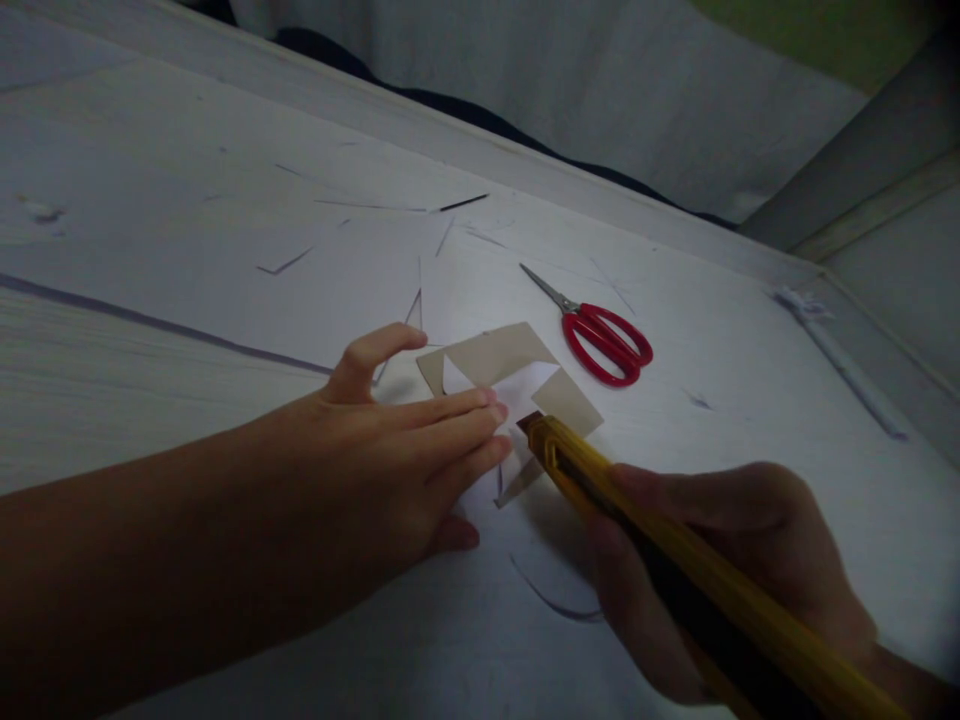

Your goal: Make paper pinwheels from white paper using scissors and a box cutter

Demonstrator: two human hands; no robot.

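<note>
Our left hand (390, 460) lies flat on the card (510, 375); our right hand (720, 570) grips the knife (600, 480), which might slip and cut our fingers (472, 430)

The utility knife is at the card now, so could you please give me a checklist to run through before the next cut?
1. Left hand flat on the brown card: ok.
2. Right hand gripping the yellow utility knife: ok.
3. Left fingertips away from the knife tip: not ok, they lie right beside it.
4. Blade extended: cannot tell, too dark.
5. Red scissors away from the card: ok.
6. White sheet under the card: ok.
</note>
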